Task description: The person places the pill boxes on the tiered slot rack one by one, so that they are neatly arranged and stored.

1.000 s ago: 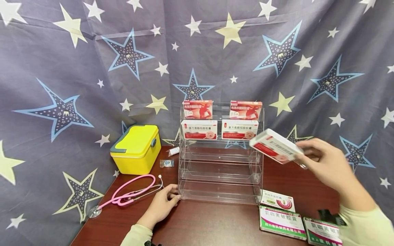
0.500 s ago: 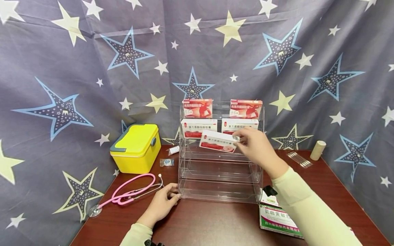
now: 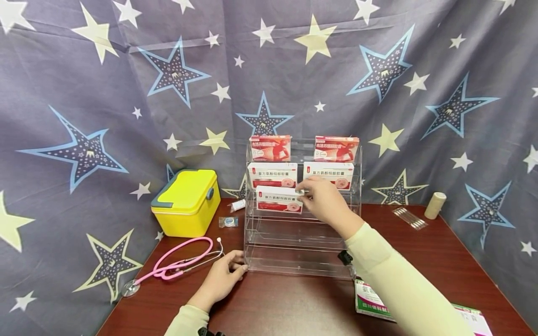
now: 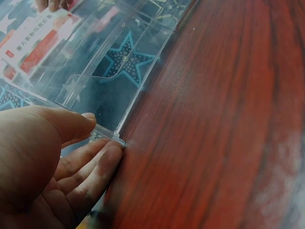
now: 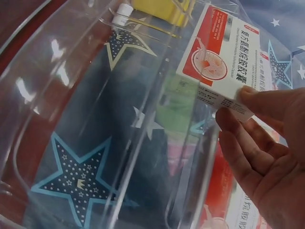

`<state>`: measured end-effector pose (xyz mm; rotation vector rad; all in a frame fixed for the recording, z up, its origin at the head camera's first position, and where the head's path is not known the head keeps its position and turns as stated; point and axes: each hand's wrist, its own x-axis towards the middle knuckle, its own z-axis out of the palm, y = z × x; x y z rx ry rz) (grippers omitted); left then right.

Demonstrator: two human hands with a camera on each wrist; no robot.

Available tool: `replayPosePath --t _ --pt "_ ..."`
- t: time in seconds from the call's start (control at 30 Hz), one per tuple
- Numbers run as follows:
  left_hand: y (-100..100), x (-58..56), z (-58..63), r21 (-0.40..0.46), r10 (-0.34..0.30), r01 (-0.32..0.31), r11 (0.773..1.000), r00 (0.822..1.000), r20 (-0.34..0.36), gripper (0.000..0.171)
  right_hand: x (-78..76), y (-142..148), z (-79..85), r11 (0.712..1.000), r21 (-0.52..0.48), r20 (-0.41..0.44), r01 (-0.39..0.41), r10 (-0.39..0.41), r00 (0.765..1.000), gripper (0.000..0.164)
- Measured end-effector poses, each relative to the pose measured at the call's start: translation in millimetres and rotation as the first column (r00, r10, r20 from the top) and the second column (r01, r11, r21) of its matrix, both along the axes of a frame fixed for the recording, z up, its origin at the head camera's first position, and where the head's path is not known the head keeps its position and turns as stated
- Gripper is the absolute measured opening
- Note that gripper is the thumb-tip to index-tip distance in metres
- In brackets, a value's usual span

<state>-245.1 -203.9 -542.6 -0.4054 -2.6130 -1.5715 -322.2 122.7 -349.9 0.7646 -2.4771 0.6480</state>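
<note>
My right hand [image 3: 325,199] pinches a white and red medicine box [image 3: 275,199] by its right end, thumb on one side and fingers on the other, as the right wrist view shows. The box stands upright at the left part of the third tier of a clear acrylic display rack [image 3: 294,268]. Above it are two matching white and red boxes [image 3: 275,171] on the second tier and two red boxes [image 3: 271,148] on the top tier. At the rack's lower left corner, my left hand [image 3: 222,280] pinches the clear edge [image 4: 112,135] between thumb and fingers.
Left of the rack are a yellow case [image 3: 185,203], a pink stethoscope [image 3: 168,270] and small packets [image 3: 228,222]. Green and white medicine boxes [image 3: 371,301] lie at the front right, partly behind my right sleeve. Cotton swabs [image 3: 409,218] and a beige roll [image 3: 435,205] lie behind.
My right hand has carried the white and red box from right of the rack leftward and down to the third tier. My left hand has stayed at the rack's corner.
</note>
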Motion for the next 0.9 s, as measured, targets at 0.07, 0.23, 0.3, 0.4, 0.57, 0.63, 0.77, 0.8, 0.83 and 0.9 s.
replayPosePath --t 0.07,0.23,0.3,0.4,0.57,0.63,0.77,0.8,0.83,0.9 --pt "0 -0.4 -0.2 0.005 -0.001 0.001 1.000 1.000 -0.002 0.029 -1.6 -2 -2.2 1.000 0.005 0.009 0.008 -0.008 1.000 0.019" --pt "0 -1.3 -1.4 0.003 0.000 0.000 1.000 1.000 0.005 0.029 -3.1 -5 -6.1 1.000 0.004 0.000 0.014 -0.014 1.000 0.018" --pt "0 -1.4 -2.0 0.002 0.000 0.000 1.000 1.000 0.005 0.029 -2.6 -6 -6.8 1.000 -0.003 0.004 0.013 -0.013 1.000 0.018" --pt "-1 -1.0 -2.3 -0.002 0.000 0.000 1.000 1.000 0.002 0.028 -1.5 -8 -7.4 1.000 -0.009 0.015 0.009 -0.009 1.000 0.018" --pt "0 -0.3 -2.1 -0.008 0.003 -0.003 1.000 1.000 0.000 0.028 0.3 -9 -7.3 1.000 -0.018 0.010 -0.003 0.004 1.000 0.018" --pt "0 0.0 -1.6 -0.009 0.002 -0.002 1.000 1.000 -0.001 0.028 0.7 -10 -7.2 1.000 -0.019 0.005 -0.008 0.008 1.000 0.017" --pt "0 0.4 -0.2 -0.006 -0.003 0.003 1.000 1.000 -0.002 0.028 0.1 -11 -8.0 1.000 -0.024 0.013 -0.008 0.008 1.000 0.016" --pt "0 0.5 0.1 -0.006 -0.004 0.004 1.000 1.000 -0.001 0.028 -0.4 -11 -8.4 1.000 -0.025 0.017 -0.007 0.007 1.000 0.016" --pt "0 0.5 0.2 -0.005 -0.005 0.005 1.000 1.000 -0.003 0.028 -0.7 -11 -8.8 1.000 -0.027 0.023 -0.005 0.006 1.000 0.016" --pt "1 0.3 0.5 -0.006 -0.005 0.005 1.000 1.000 -0.003 0.029 -1.3 -12 -9.5 1.000 -0.028 0.032 -0.001 0.002 1.000 0.016"
